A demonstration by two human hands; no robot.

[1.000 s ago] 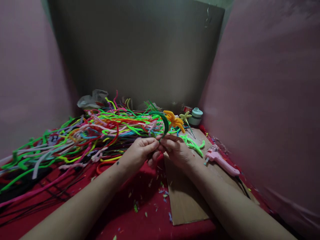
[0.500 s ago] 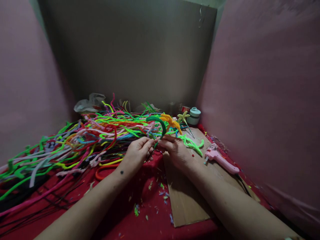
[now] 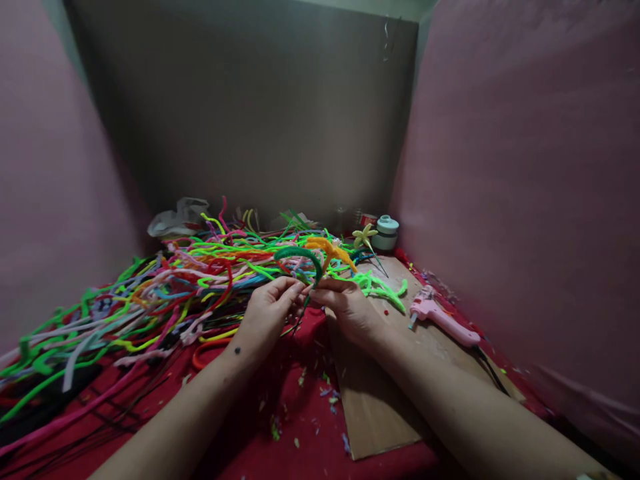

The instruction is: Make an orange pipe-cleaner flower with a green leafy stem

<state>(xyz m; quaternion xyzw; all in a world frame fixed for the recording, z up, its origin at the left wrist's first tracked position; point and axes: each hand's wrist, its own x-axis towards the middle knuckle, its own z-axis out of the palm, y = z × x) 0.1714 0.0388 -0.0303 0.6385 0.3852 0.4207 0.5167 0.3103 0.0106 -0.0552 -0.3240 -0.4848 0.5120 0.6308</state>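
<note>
Fingertips of my left hand [image 3: 274, 307] and my right hand [image 3: 344, 301] meet in a pinch over the red cloth. Between them is a pipe-cleaner flower, with a curved dark green pipe-cleaner leaf [image 3: 300, 253] arching up to the left. Its orange petals [image 3: 334, 251] stand above my right fingers. A thin dark stem points down below the left fingers. Both hands are closed on the piece; the exact spot they pinch is partly hidden by the fingers. Bright green pipe cleaners [image 3: 383, 290] lie just beyond my right hand.
A heap of colourful pipe cleaners [image 3: 200, 267] spreads across the left and back. On the right, a pink glue gun [image 3: 445, 320] rests on a cardboard sheet [image 3: 380, 407]. A yellow flower [image 3: 365, 235] and a pale green jar [image 3: 385, 233] stand behind. Fuzz scraps dot the red cloth [image 3: 280, 447].
The dark green leaf and orange petals have tipped to the left and slightly lower. Both hands keep their pinch, and the camera view has shifted slightly.
</note>
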